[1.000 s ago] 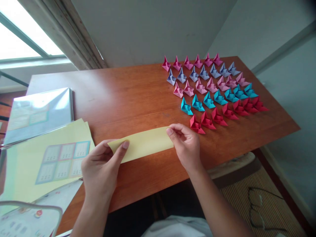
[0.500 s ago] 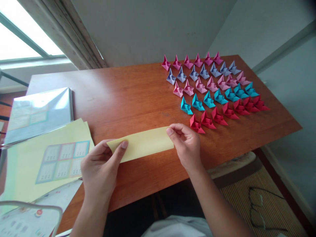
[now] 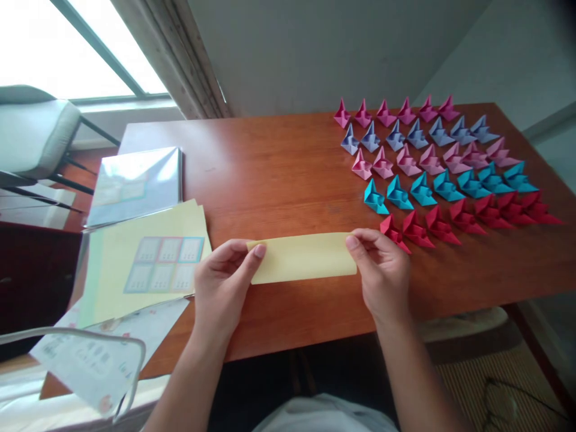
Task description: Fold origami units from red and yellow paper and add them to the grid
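Between my two hands a folded yellow sheet of paper is held up above the table, long side across. My left hand pinches its left end, thumb on the near face and fingers behind. At the opposite end, my right hand grips the upper right corner between thumb and fingers. The strip looks nearly level and fairly flat. To the right stand rows of folded paper boats; the closest row is red, with a turquoise row behind it.
Pink, lavender and magenta boats fill further rows on the wooden table. Left lie yellow sheets with a printed grid and a glossy plastic-covered pack. A chair stands beyond the left edge.
The view has swung left, so the table contents sit further right. The yellow paper has turned from tilted to nearly level, both hands keeping hold of its ends.
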Available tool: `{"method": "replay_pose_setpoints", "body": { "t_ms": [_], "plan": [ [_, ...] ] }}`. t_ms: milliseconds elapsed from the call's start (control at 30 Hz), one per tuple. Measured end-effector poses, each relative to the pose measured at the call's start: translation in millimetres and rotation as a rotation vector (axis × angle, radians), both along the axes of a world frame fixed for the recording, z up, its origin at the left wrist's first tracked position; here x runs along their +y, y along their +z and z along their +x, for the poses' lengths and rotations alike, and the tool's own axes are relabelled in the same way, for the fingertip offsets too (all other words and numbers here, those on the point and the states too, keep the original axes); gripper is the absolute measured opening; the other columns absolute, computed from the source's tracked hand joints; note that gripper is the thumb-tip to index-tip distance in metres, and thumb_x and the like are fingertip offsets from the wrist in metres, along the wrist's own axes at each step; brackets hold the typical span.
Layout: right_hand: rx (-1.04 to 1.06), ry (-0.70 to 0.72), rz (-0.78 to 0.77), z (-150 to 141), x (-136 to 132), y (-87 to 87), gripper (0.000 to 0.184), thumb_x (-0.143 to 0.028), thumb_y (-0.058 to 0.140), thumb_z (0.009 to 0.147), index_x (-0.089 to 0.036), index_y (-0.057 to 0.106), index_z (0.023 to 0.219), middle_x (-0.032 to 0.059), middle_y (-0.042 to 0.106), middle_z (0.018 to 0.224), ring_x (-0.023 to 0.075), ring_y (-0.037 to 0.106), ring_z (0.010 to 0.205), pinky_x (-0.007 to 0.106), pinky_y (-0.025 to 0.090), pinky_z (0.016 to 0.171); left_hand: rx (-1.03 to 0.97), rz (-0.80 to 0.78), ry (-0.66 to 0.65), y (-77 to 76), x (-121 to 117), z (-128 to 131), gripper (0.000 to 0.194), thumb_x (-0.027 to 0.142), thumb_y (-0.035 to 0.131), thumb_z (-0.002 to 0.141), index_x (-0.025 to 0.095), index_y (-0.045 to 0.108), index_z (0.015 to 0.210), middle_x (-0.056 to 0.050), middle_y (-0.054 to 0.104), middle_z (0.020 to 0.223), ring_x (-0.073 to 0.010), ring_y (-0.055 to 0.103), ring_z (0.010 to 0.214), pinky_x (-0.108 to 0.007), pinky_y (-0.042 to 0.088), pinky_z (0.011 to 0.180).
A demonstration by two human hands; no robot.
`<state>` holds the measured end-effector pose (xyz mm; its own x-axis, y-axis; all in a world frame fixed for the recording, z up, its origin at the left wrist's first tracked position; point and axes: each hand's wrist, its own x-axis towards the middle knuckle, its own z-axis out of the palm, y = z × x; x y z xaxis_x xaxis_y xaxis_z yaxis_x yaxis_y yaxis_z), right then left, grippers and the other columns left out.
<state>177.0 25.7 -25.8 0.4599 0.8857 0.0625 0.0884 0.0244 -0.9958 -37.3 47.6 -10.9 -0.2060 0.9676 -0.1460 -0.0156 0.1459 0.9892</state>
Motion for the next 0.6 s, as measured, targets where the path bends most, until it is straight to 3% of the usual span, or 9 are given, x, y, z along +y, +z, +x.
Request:
{"method": "replay_pose_setpoints", "body": {
  "t_ms": [600],
  "plan": [
    [-0.029,-0.077,0.011,0.3,-1.8,-9.1,0.018,-0.038,0.08,0.08,-0.022,0.075,0.087,0.003,0.074,0.081,0.0176,0.068,0.072,0.03,0.054,0.065,-0.021,-0.025,-0.058,8.8,0.3,1.6,0.021,0.036,0.084,0.076,0.019,0.072,0.075,0.0,0.071,0.073,-0.0131,0.063,0.067,-0.022,0.051,0.061]
  ]
}}
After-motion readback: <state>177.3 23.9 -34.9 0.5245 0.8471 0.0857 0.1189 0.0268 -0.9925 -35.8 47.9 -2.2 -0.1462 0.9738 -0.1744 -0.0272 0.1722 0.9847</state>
